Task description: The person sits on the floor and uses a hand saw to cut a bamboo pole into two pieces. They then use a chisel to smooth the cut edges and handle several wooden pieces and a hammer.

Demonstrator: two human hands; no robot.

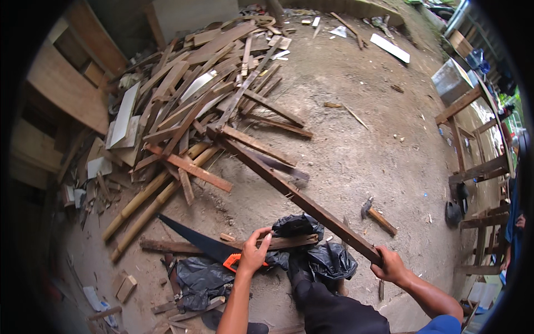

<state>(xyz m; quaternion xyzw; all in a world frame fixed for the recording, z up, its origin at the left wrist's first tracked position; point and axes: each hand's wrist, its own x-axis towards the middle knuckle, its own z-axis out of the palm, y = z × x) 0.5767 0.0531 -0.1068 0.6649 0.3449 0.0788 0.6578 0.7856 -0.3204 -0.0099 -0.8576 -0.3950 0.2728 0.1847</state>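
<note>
My right hand [391, 265] is closed round the near end of a long dark wooden beam [300, 199]. The beam slants away to the far left, its other end at the edge of a heap of scrap wood. My left hand [255, 251] has its fingers loosely apart and holds nothing I can see. It hovers by a shorter length of timber [289, 242] low down in front of me. A handsaw [192, 235] with an orange handle lies across that timber, left of my left hand. Black plastic [332, 260] is bunched round my feet, beside the timber's right end.
A large heap of planks and offcuts [217, 53] fills the far left. Two bamboo poles [146, 209] stick out from it. A hammer [380, 218] lies right of the beam. Wooden frames [481, 172] line the right side, where another person's hand [520, 221] shows.
</note>
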